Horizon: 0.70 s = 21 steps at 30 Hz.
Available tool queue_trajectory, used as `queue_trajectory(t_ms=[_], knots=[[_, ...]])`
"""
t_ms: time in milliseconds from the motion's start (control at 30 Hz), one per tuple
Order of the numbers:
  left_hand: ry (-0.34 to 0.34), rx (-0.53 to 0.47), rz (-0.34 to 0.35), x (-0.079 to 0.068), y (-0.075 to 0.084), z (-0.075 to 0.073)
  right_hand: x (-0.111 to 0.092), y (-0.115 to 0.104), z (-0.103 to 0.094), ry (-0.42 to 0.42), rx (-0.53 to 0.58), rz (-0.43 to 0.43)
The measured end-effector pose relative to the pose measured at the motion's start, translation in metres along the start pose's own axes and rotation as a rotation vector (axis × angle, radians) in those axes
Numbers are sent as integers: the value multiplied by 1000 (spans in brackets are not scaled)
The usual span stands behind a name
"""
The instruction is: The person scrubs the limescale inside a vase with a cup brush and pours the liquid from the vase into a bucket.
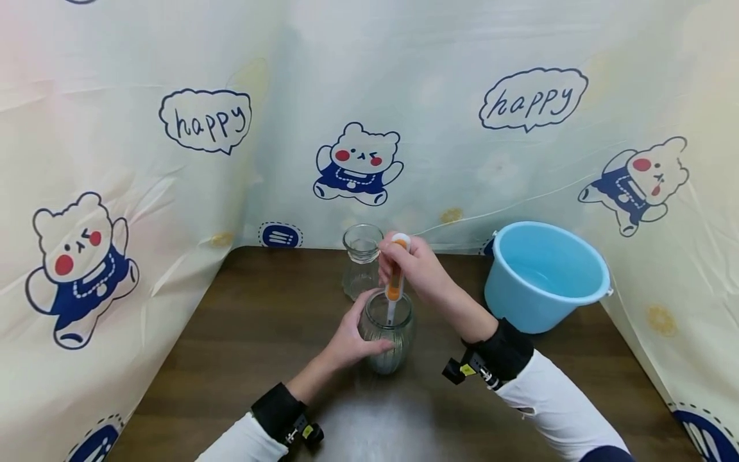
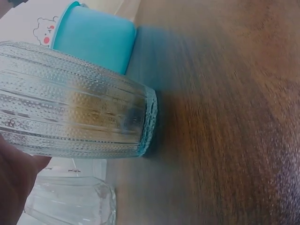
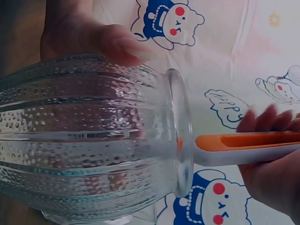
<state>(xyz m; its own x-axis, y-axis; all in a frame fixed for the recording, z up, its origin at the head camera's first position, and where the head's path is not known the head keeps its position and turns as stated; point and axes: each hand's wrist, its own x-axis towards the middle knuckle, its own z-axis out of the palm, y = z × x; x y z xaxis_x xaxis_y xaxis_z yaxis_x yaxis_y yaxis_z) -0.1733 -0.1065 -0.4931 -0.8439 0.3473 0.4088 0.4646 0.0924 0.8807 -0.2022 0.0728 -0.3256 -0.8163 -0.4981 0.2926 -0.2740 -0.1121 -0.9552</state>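
A ribbed, dimpled clear glass jar [image 1: 385,343] stands on the brown table in the head view. My left hand [image 1: 353,337] grips it from the left side, thumb across the front. From above, my right hand [image 1: 417,266] holds a cup brush by its white and orange handle [image 1: 396,276]; the shaft runs down through the jar's rim [image 3: 178,133]. Through the textured glass in the left wrist view, a blurred yellowish-brown patch [image 2: 89,108] shows inside the jar, and its exact form cannot be made out.
Just behind the jar stands a second clear glass vessel [image 1: 360,256] with a flared rim. A light-blue bucket [image 1: 537,308] is at the back right of the table [image 1: 242,359]. Cloth printed with bears [image 1: 358,167] hangs around the back and sides.
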Motion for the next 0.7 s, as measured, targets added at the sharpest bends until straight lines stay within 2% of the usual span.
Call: queue_trajectory(t_ms=[200, 333, 533, 700], knots=[[-8, -34, 32, 3, -4, 1, -5, 3, 2, -40, 156, -12], [-26, -64, 24, 3, -3, -1, -7, -1, 6, -68, 191, -10], [-23, -58, 63, 5, -6, 1, -7, -24, 6, -119, 232, -1], [17, -6, 109, 8, -8, 3, -5, -50, 1, -133, 273, -64]])
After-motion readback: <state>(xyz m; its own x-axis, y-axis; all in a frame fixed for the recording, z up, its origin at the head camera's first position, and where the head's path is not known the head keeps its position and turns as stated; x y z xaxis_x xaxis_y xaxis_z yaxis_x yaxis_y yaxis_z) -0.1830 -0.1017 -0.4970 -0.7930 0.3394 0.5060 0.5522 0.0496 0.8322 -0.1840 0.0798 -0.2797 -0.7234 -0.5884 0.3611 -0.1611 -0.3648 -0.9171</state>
